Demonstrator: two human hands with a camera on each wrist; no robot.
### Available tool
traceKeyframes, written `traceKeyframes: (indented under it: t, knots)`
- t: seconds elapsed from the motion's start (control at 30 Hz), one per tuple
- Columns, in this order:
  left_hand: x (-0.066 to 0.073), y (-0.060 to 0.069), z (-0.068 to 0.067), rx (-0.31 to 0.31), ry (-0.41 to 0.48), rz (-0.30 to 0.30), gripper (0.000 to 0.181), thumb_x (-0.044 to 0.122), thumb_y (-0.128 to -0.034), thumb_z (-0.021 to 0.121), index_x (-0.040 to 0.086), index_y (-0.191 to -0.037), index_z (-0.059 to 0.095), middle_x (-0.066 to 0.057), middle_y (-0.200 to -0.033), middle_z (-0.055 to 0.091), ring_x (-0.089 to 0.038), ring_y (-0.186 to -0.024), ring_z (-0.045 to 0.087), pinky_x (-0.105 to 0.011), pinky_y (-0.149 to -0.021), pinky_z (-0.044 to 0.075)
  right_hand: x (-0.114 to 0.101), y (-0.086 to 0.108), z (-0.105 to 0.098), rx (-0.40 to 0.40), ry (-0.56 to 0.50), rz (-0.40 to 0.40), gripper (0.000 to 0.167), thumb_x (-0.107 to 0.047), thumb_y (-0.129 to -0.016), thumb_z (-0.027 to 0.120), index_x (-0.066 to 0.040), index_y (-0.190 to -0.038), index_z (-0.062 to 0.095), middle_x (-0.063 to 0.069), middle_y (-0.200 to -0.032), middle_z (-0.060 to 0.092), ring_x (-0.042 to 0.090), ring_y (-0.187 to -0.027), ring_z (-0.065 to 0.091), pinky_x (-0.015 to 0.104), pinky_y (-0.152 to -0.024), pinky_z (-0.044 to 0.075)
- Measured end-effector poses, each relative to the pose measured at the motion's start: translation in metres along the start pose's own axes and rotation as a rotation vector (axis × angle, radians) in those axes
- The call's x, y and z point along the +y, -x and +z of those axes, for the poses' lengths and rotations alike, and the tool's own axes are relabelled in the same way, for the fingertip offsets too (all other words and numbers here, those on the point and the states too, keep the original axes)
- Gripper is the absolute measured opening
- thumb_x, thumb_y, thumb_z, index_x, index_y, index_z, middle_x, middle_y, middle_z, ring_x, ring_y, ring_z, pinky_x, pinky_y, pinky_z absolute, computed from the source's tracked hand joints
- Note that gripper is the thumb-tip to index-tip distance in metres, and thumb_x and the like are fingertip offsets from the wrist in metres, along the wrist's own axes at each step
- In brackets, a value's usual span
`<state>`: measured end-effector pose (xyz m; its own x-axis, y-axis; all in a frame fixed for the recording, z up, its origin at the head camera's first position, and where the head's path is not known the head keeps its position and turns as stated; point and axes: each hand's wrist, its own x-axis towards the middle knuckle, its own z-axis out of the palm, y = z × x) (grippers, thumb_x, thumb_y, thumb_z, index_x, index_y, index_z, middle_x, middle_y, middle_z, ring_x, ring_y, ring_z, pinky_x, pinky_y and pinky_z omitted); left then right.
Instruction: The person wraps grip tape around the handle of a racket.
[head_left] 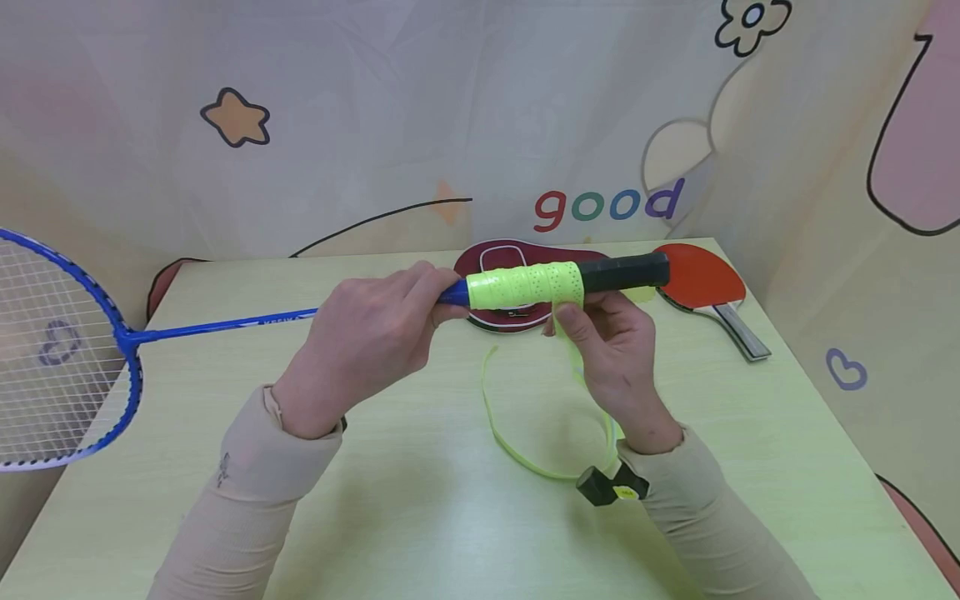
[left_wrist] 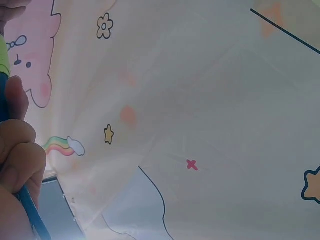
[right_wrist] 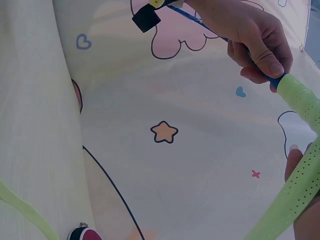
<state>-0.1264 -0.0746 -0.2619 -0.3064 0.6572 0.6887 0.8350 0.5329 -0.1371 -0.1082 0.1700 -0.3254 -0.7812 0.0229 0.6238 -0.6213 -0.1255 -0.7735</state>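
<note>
A blue badminton racket (head_left: 225,324) is held level above the table, its strung head out to the left. My left hand (head_left: 367,333) grips it at the blue cone just below the shaft. Neon yellow-green perforated grip tape (head_left: 517,286) winds round the near half of the handle, while the end part of the handle (head_left: 626,271) is bare black. Under the handle, my right hand (head_left: 618,350) pinches the loose tape between thumb and fingers where it leaves the wraps. In the right wrist view the unwound tape (right_wrist: 290,192) stretches down from the handle.
The tape's free length (head_left: 517,454) loops down onto the pale table (head_left: 420,517). Behind the handle lies a dark red paddle case (head_left: 480,258). A red table tennis paddle (head_left: 701,275) lies at the back right. A printed cloth wall (head_left: 375,125) closes off the back.
</note>
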Motion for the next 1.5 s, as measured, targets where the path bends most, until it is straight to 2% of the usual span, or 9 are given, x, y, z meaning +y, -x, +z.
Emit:
traceKeyframes:
  t: [0.17, 0.47, 0.77, 0.93, 1.07, 1.27, 1.33, 1.43, 1.5]
  knots:
    - [0.0003, -0.0004, -0.0008, 0.007, -0.003, 0.003, 0.026, 0.024, -0.1007, 0.055, -0.002, -0.096, 0.054, -0.003, -0.068, 0.053, -0.011, -0.043, 0.037, -0.023, -0.037, 0.027, -0.0005, 0.0010, -0.0001, -0.001, -0.004, 0.004, 0.025, -0.021, -0.092, 0.068, -0.004, -0.109, 0.063, 0.008, -0.084, 0.062, 0.025, -0.072, 0.061, 0.030, -0.076, 0.054]
    - [0.0001, -0.0012, -0.0013, 0.007, -0.009, 0.011, 0.025, 0.023, -0.0989, 0.058, -0.002, -0.096, 0.055, -0.002, -0.066, 0.052, -0.012, -0.043, 0.036, -0.024, -0.037, 0.027, 0.0001, -0.0004, -0.0007, 0.012, -0.009, 0.010, 0.032, -0.021, -0.091, 0.069, -0.008, -0.116, 0.055, 0.005, -0.090, 0.063, 0.019, -0.075, 0.062, 0.029, -0.077, 0.054]
    - [-0.0006, -0.0014, 0.0004, -0.018, -0.014, 0.020, 0.030, 0.026, -0.1025, 0.051, -0.002, -0.094, 0.055, -0.004, -0.067, 0.054, -0.012, -0.044, 0.034, -0.023, -0.038, 0.028, -0.0016, -0.0013, 0.0009, 0.009, 0.003, -0.027, 0.027, -0.019, -0.092, 0.069, -0.003, -0.112, 0.061, 0.012, -0.089, 0.063, 0.021, -0.074, 0.062, 0.031, -0.077, 0.054]
    - [-0.0008, -0.0015, -0.0002, -0.032, -0.009, 0.020, 0.024, 0.021, -0.0976, 0.061, -0.003, -0.093, 0.058, -0.005, -0.070, 0.052, -0.011, -0.043, 0.035, -0.023, -0.038, 0.028, -0.0009, -0.0010, 0.0008, 0.010, -0.001, -0.029, 0.027, -0.021, -0.091, 0.070, -0.004, -0.110, 0.061, 0.012, -0.086, 0.063, 0.021, -0.073, 0.062, 0.030, -0.076, 0.054]
    - [-0.0007, -0.0018, -0.0022, -0.040, 0.045, 0.008, 0.021, 0.017, -0.0922, 0.068, -0.004, -0.097, 0.066, -0.006, -0.076, 0.049, -0.009, -0.043, 0.037, -0.021, -0.039, 0.029, 0.0002, 0.0006, -0.0003, -0.009, -0.007, -0.024, 0.026, -0.020, -0.092, 0.069, -0.004, -0.110, 0.061, 0.012, -0.082, 0.063, 0.021, -0.072, 0.061, 0.030, -0.076, 0.052]
    - [-0.0003, -0.0010, -0.0033, -0.026, 0.087, -0.002, 0.046, 0.029, -0.0840, 0.078, -0.005, -0.112, 0.065, -0.005, -0.079, 0.052, -0.008, -0.042, 0.034, -0.022, -0.038, 0.025, 0.0009, 0.0021, -0.0009, -0.030, -0.011, -0.022, 0.025, -0.020, -0.094, 0.067, -0.004, -0.111, 0.060, 0.008, -0.080, 0.064, 0.021, -0.072, 0.061, 0.030, -0.075, 0.051]
    - [-0.0004, -0.0008, -0.0026, -0.015, 0.089, 0.002, 0.044, 0.025, -0.0829, 0.079, -0.004, -0.110, 0.062, -0.005, -0.078, 0.053, -0.008, -0.041, 0.035, -0.022, -0.038, 0.026, 0.0011, 0.0025, -0.0013, -0.032, -0.009, -0.019, 0.026, -0.021, -0.094, 0.067, -0.003, -0.111, 0.059, 0.009, -0.080, 0.064, 0.021, -0.072, 0.061, 0.030, -0.075, 0.051]
    - [-0.0005, -0.0009, -0.0017, -0.002, 0.108, 0.003, 0.032, 0.014, -0.0838, 0.078, -0.002, -0.102, 0.057, -0.004, -0.076, 0.054, -0.008, -0.042, 0.037, -0.021, -0.039, 0.028, 0.0017, 0.0029, -0.0019, -0.032, -0.003, -0.013, 0.027, -0.021, -0.093, 0.067, -0.003, -0.112, 0.059, 0.009, -0.081, 0.064, 0.021, -0.072, 0.061, 0.030, -0.075, 0.052]
    - [-0.0007, -0.0005, -0.0014, 0.003, 0.114, 0.008, 0.027, 0.011, -0.0846, 0.076, -0.002, -0.097, 0.056, -0.003, -0.073, 0.052, -0.008, -0.041, 0.034, -0.020, -0.039, 0.028, 0.0018, 0.0030, -0.0024, -0.031, 0.001, -0.011, 0.027, -0.020, -0.093, 0.067, -0.002, -0.112, 0.059, 0.010, -0.082, 0.063, 0.021, -0.072, 0.061, 0.030, -0.075, 0.052]
